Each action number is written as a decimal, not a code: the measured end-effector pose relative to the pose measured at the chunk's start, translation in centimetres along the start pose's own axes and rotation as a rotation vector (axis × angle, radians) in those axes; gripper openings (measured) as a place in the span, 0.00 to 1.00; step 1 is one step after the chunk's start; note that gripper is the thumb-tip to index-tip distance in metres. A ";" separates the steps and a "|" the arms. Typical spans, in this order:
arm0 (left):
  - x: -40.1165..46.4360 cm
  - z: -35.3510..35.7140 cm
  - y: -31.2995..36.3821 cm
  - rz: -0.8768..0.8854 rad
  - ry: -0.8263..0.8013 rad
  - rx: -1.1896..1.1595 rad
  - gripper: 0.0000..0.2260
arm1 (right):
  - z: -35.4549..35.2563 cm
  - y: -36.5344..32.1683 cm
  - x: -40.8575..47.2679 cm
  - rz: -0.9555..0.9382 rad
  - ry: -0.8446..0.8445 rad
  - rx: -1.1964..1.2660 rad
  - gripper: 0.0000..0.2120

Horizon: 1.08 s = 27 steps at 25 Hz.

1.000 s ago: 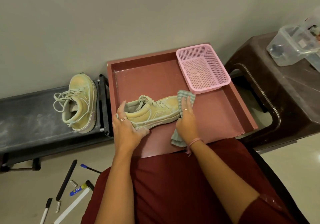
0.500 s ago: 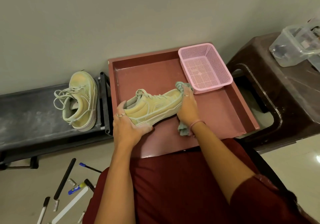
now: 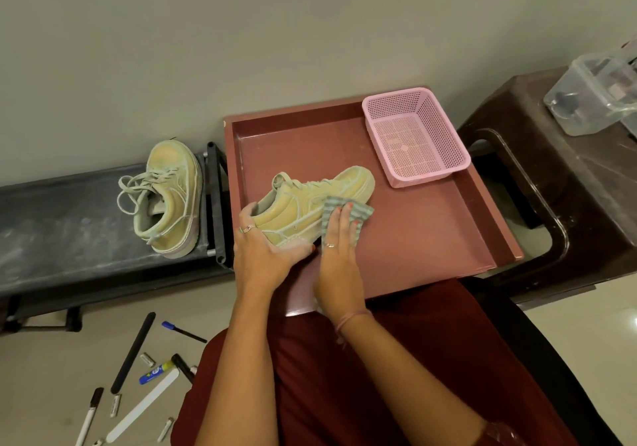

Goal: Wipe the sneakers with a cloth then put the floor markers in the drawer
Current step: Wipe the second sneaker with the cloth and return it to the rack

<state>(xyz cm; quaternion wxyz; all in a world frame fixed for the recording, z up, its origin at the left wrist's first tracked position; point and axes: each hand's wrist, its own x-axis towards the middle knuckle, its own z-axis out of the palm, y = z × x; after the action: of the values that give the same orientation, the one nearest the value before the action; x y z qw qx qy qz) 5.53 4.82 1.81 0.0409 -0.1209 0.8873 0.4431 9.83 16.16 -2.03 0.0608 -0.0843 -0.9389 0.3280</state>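
My left hand (image 3: 265,252) grips the heel of the sneaker (image 3: 310,204) in the drawer (image 3: 431,239), toe pointing away to the right; my right hand (image 3: 339,239) presses the cloth (image 3: 348,209) flat on its side. The pink basket (image 3: 413,135) sits beyond.

L hand (image 3: 265,256) gripping, fingers curled, R hand (image 3: 339,256) flat, fingers straight, pressing down

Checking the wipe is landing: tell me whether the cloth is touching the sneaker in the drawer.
Touching. The head view shows the right hand pressing the striped cloth flat against the sneaker's side, with no gap.
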 end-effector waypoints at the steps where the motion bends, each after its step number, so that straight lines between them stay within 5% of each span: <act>1: 0.1 0.0 -0.1 -0.009 -0.006 -0.005 0.52 | -0.5 0.7 1.3 0.007 0.049 -0.112 0.35; 3: 0.3 0.1 -0.2 -0.021 -0.021 -0.001 0.51 | -2.0 2.7 4.7 0.012 0.067 -0.245 0.32; 8: 0.4 0.0 0.0 -0.059 -0.035 0.004 0.53 | -4.8 0.9 8.3 0.100 -0.025 -0.132 0.39; 13: 0.6 0.0 -0.1 -0.049 -0.006 0.023 0.43 | -2.7 -2.3 0.3 -0.415 -0.318 -0.158 0.45; 16: 0.5 0.0 -0.2 -0.035 -0.010 0.027 0.45 | -3.8 0.6 1.5 -0.663 -0.184 -0.316 0.31; 19: 0.6 -0.1 0.0 -0.067 -0.027 0.004 0.52 | -4.8 2.5 4.9 -0.485 -0.111 -0.442 0.28; 22: 0.7 0.0 0.0 -0.079 -0.021 0.015 0.51 | -4.1 -0.7 5.1 -0.245 -0.118 -0.289 0.37; 24: 0.8 0.0 -0.2 -0.071 -0.016 0.031 0.46 | -3.7 -3.5 3.0 -0.421 -0.256 -0.217 0.41; 27: 0.6 0.0 -0.2 -0.067 -0.024 0.035 0.47 | -4.2 -1.8 3.9 -0.602 -0.134 -0.354 0.33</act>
<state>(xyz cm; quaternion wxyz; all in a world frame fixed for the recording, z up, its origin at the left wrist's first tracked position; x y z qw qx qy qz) 4.97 4.60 1.55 0.0685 -0.1443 0.8899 0.4272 6.51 18.12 2.55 0.0773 0.2086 -0.9659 0.1322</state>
